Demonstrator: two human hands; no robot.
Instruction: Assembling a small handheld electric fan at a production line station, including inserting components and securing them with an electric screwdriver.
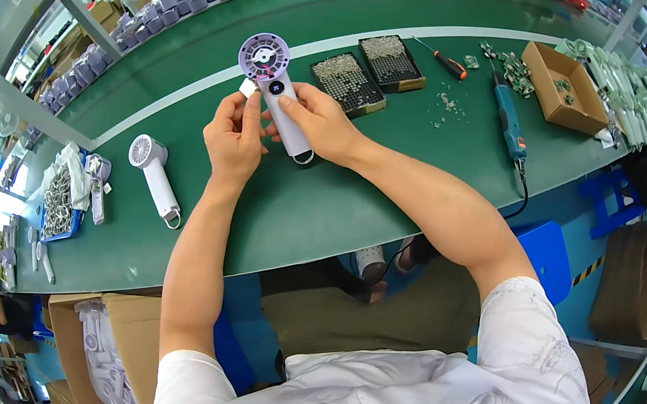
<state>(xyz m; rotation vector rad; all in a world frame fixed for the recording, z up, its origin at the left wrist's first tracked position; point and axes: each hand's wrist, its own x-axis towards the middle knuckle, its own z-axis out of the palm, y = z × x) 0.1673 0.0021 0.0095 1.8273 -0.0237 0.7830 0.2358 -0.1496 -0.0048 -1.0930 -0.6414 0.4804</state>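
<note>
A white and lilac handheld fan [292, 126] is raised over the green bench, its round head uncovered so that dark inner parts and a pale centre show. My right hand [321, 124] is wrapped round the handle, thumb on the front beside a small lit display. Close against the left side of the fan, my left hand [234, 135] is closed in a pinch. At its fingertips shows a small white piece [248, 88], whose kind I cannot make out. Another handheld fan [161, 180], with its grille on, lies on the bench to the left of my left forearm.
Beyond my hands stand black trays of small screws [348, 83]. To the right lie a screwdriver [450, 66], a blue electric screwdriver [509, 117] and a cardboard box [566, 88]. A blue tray of metal parts [63, 203] sits left. A blue stool [545, 258] stands below the bench.
</note>
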